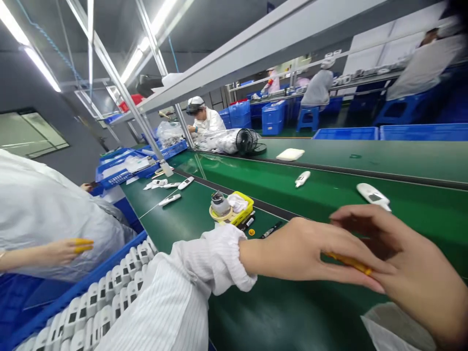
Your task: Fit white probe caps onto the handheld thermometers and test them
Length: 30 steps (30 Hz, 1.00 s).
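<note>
While the left grip pinches a slim orange piece, the right grip curls against its fingertips; from here I can't tell whether that one clamps anything. Beyond the right grip, a white thermometer lies on the green belt; a yellow basket sits leftward of both.

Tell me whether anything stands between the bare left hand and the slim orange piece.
Nothing visible does: the slim orange piece sits between thumb and forefinger of the left hand; the right hand is close beside.
</note>
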Motion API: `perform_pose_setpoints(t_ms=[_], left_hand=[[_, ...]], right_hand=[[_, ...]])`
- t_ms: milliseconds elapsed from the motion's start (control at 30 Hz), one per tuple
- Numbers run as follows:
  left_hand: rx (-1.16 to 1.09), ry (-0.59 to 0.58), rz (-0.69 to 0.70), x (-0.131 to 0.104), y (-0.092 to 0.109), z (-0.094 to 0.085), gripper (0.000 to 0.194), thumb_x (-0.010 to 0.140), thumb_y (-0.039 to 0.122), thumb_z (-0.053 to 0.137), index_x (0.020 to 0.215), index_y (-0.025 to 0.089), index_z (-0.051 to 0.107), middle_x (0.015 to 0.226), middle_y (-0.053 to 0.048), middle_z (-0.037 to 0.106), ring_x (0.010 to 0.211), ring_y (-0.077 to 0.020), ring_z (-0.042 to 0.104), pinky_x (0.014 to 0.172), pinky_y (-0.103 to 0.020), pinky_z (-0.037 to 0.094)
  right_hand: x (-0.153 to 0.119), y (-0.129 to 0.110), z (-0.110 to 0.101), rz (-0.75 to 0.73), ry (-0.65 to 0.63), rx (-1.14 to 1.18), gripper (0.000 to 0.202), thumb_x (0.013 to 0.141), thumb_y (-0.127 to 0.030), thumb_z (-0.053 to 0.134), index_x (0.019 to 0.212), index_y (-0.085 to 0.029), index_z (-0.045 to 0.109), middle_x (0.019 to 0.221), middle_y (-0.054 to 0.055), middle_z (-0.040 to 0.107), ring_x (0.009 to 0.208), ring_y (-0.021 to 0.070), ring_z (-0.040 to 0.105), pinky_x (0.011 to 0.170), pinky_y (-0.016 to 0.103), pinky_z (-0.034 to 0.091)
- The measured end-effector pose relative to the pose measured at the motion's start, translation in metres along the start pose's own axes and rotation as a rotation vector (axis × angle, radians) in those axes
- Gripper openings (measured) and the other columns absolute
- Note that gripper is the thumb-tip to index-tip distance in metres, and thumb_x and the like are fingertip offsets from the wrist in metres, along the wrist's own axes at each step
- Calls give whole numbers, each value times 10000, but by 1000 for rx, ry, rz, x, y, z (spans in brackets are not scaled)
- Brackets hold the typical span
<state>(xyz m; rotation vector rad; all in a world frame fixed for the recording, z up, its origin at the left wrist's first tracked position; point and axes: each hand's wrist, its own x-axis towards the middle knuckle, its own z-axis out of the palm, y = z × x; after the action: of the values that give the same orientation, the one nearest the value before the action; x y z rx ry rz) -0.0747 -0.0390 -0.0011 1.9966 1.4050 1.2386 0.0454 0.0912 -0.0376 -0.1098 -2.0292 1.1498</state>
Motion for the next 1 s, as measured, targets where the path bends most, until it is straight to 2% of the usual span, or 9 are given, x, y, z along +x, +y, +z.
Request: perform_pose_setpoints(t_ms=[100,167,267,367,500,600,700,867,1000], left_hand=[[-105,195,19,0,-9,9,181,756,188,821,925,133,786,1003,-95,781,1003,-229,727,984,-313,565],[-297,306,-130,0,-16,16,330,665,259,896,960,152,793,983,-96,781,940,-233,738,849,-304,604],[-554,237,-459,6,-32,29,651,539,375,957,1121,168,750,991,-96,775,904,-245,748,762,-299,608],[-549,105,-590,25,-61,36,770,568,358,953,1245,128,665,941,-104,771,891,-255,752,832,-360,608],[-315,169,-682,68,-127,7,384,882,272,724,1226,134,627,1159,-103,703,1028,-224,696,906,-429,585],[-36,310,-764,96,-184,-34,345,949,323,627,1253,164,602,1304,-111,607,1132,-248,625,948,-472,550],[185,386,-814,113,-231,-65,387,949,346,622,1289,166,576,1315,-114,590,1135,-257,616,945,-482,545],[412,385,-785,119,-276,-75,366,953,349,617,1270,167,588,1296,-111,603,1115,-247,625,936,-470,550],[501,335,-765,119,-287,-69,346,956,346,613,1254,171,599,1291,-109,608,1108,-240,627,935,-462,551]], right_hand=[[2,-9,3,39,84,-25,246,674,-211,768,877,-276,645,781,33,655,651,197,644,504,295,517],[2,-11,6,45,123,-10,270,689,-212,769,906,-276,622,803,13,632,694,183,642,543,274,526],[4,1,8,-38,158,-48,488,685,-188,761,1125,-289,576,1004,30,608,810,185,632,606,276,528],[21,32,-2,-37,143,-316,547,770,-107,606,1283,-270,510,1142,67,581,963,209,612,754,325,536],[62,103,-30,251,38,-669,485,833,43,371,1209,-170,590,1249,123,591,1189,224,570,1017,391,471],[85,161,-43,444,-29,-787,221,957,-154,527,1142,-142,646,1245,135,612,1127,242,609,967,438,517],[93,203,-41,558,-101,-864,344,959,-351,611,1256,-179,603,1299,100,609,1112,230,628,936,455,549],[95,232,-21,575,-173,-881,344,964,-353,603,1261,-181,601,1299,101,610,1111,229,629,936,454,550],[93,217,-21,550,-271,-791,343,959,-355,612,1248,-170,604,1256,96,629,1069,219,646,899,432,566]])
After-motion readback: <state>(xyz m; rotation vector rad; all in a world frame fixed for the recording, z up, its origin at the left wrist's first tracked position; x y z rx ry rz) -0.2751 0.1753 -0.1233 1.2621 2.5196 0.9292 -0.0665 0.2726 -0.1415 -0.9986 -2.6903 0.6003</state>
